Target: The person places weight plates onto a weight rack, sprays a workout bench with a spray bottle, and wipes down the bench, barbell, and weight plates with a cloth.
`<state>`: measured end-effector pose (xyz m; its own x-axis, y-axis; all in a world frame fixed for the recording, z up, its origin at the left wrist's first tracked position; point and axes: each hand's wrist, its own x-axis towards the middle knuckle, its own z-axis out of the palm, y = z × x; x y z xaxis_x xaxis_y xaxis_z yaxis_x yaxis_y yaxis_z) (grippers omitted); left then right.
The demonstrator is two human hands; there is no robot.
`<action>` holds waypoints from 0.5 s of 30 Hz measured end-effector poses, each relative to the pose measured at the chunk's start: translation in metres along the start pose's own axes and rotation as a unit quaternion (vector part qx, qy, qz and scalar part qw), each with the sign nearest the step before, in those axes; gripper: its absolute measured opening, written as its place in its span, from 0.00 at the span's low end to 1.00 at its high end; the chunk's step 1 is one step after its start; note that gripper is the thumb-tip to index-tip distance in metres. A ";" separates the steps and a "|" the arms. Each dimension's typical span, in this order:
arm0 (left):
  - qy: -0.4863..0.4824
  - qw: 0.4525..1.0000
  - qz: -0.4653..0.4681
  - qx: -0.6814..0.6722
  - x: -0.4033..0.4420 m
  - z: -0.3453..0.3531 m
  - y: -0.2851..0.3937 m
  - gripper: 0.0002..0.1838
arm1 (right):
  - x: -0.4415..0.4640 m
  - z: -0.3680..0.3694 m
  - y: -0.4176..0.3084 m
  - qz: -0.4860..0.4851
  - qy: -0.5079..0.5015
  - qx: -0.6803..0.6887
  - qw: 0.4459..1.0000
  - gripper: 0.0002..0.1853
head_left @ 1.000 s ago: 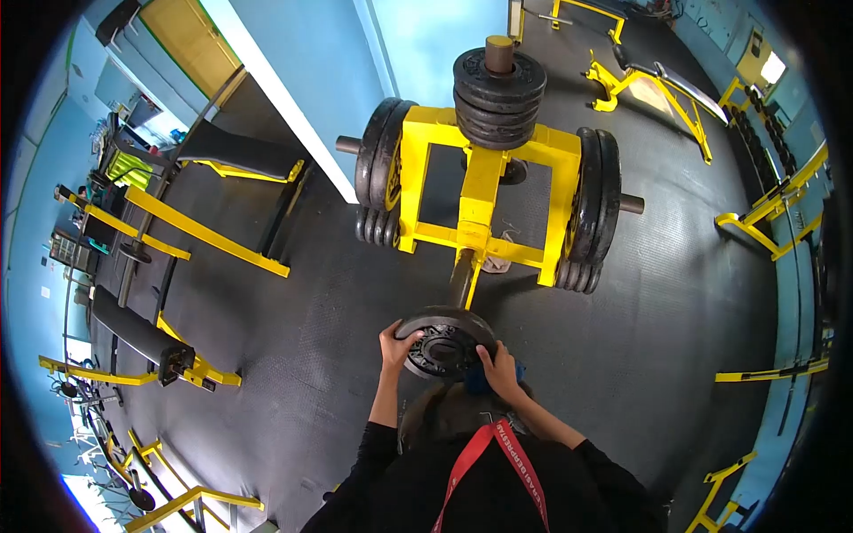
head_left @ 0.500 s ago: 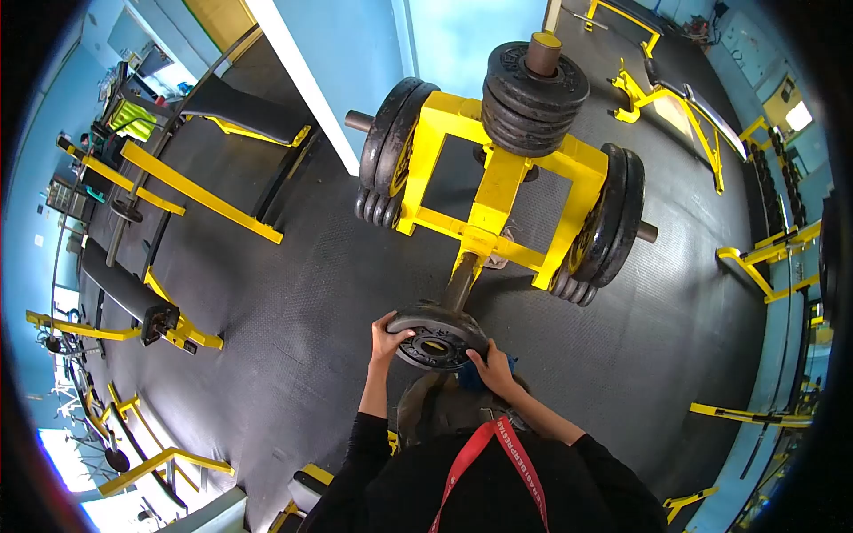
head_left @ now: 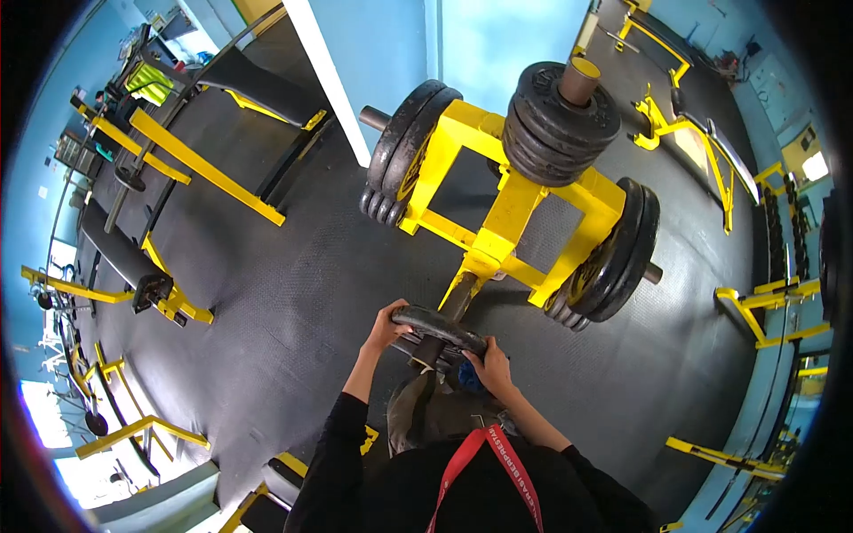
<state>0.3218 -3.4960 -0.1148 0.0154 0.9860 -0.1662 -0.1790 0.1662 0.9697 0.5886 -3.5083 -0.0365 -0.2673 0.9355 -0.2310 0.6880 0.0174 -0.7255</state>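
A black weight plate (head_left: 441,327) is round the front bar (head_left: 459,298) of a yellow rack (head_left: 498,230), the bar's end sticking out toward my body. On the plate's left edge is my left hand (head_left: 388,327), its fingers wrapped round the rim. Opposite, my right hand (head_left: 490,365) grips the right edge. Several black plates (head_left: 557,124) are stacked on the rack's top peg (head_left: 579,82). Larger plates hang on the left side (head_left: 411,140) and the right side (head_left: 618,252), with smaller plates below them.
Benches and yellow frames (head_left: 209,169) stand at the left on the black floor (head_left: 293,311). A blue wall with a white edge (head_left: 329,80) rises behind the rack. At the right are an incline bench (head_left: 711,147), a dumbbell rack (head_left: 786,222) and more yellow frames.
The plate has slid along the bar toward the rack, held by both hands, so the bar's end now shows through it. The view has turned, and the rack looks more tilted.
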 end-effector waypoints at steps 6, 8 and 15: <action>0.042 0.989 0.017 0.140 0.044 0.011 -0.001 0.42 | 0.041 -0.015 0.010 -0.026 0.048 -0.053 0.997 0.27; 0.057 0.987 -0.009 0.148 0.055 0.021 0.010 0.43 | 0.052 -0.018 0.016 -0.024 0.076 -0.059 0.995 0.28; 0.082 0.967 0.041 0.237 0.090 0.027 -0.005 0.47 | 0.084 -0.038 0.013 -0.016 0.063 -0.053 0.996 0.30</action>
<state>0.3508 -3.4082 -0.1302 -0.1425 0.9870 -0.0740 0.2986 0.1142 0.9475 0.6009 -3.4161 -0.0406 -0.2069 0.9709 -0.1207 0.7493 0.0780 -0.6576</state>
